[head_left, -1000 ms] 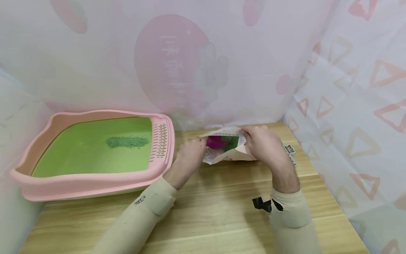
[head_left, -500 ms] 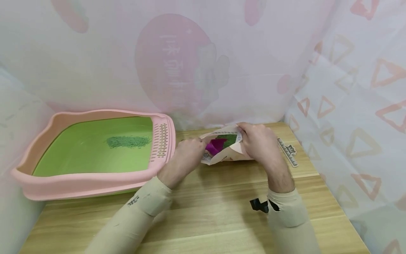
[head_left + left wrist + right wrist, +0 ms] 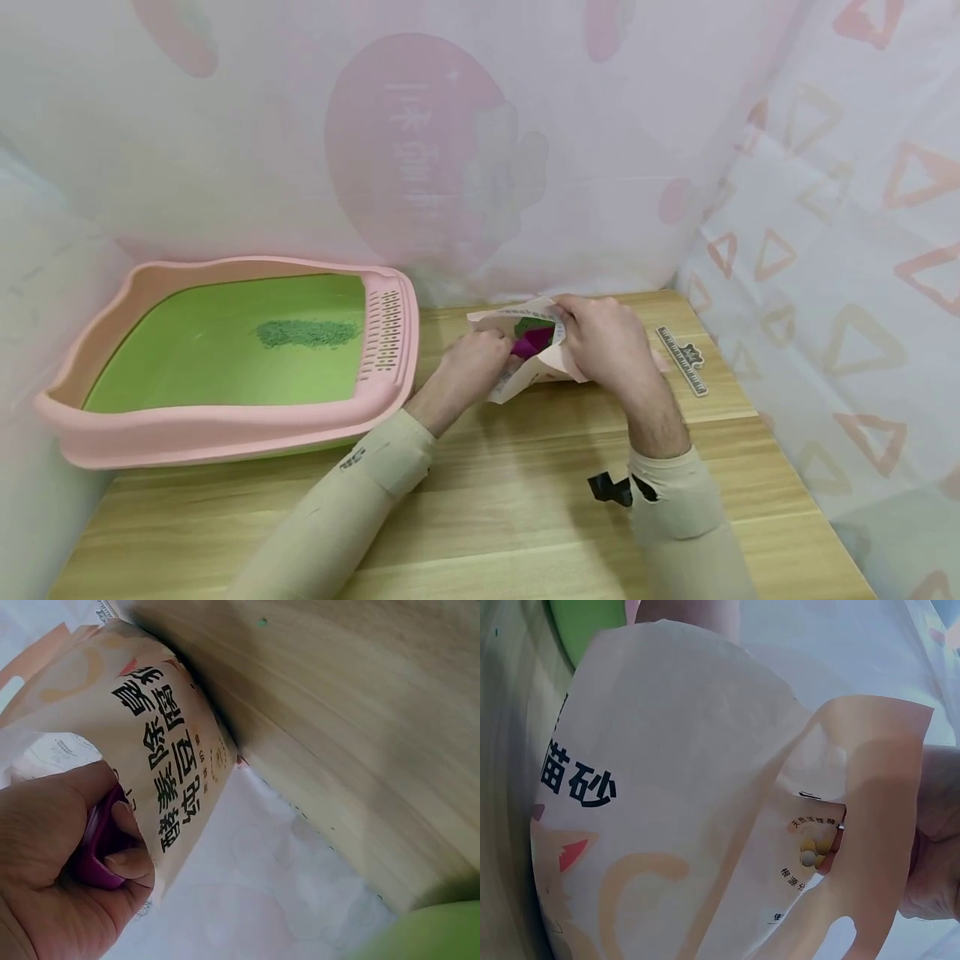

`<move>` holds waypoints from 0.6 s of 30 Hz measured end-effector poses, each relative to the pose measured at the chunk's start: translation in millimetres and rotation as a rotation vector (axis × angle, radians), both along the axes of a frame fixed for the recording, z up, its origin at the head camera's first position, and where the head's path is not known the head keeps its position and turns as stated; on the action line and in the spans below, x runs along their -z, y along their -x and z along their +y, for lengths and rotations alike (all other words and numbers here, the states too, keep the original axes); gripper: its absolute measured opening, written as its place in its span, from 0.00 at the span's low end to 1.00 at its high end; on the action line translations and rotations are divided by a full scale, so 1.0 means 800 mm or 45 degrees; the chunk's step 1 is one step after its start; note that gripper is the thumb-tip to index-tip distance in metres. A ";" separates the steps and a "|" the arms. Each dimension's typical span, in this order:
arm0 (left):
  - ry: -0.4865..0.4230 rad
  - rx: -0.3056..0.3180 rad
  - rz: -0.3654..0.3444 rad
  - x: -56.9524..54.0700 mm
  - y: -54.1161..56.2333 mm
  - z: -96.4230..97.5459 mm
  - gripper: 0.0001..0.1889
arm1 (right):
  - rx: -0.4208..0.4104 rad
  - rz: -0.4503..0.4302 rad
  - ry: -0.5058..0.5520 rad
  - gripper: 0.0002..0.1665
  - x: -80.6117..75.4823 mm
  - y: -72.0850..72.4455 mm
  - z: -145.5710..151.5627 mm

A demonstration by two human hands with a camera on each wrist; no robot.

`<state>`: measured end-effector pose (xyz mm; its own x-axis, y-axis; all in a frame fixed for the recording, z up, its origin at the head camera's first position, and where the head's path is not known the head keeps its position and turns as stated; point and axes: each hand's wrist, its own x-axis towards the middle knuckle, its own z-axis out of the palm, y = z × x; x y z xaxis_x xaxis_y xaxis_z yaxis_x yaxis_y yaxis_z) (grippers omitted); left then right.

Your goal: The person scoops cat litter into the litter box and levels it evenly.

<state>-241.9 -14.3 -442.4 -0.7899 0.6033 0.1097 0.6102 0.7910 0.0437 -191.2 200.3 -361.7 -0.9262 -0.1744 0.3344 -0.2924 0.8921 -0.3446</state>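
A pale paper-like bag of cat litter with dark printed characters lies on the table, its mouth held wide; green litter shows inside. My left hand reaches into the mouth from the left and grips the handle of a purple scoop. In the left wrist view the fingers curl round the purple handle, beside the printed bag. At the bag's right rim, my right hand pinches the edge. Much of that hand is behind the bag flap in the right wrist view.
To the left stands a pink-rimmed litter tray with a green base and a patch of green litter. A flat ruler-like strip with a cat figure lies right of the bag. Black strap hangs at the right sleeve.
My left hand has moved right, into the bag's mouth, taking the scoop further across the litter. My right hand has shifted slightly left, still holding the rim.
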 end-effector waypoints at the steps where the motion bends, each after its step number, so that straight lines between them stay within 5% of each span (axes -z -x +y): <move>1: -0.002 -0.003 -0.013 0.000 0.001 0.002 0.14 | 0.002 -0.009 0.012 0.17 0.000 0.000 0.000; 18: -0.249 0.002 -0.080 0.022 -0.004 -0.010 0.13 | 0.070 -0.050 0.042 0.19 -0.004 0.002 0.011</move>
<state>-238.4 -22.0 -459.7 -0.7981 0.5765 0.1750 0.6025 0.7629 0.2346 -192.9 209.2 -358.3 -0.9464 -0.1124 0.3027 -0.2291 0.8943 -0.3844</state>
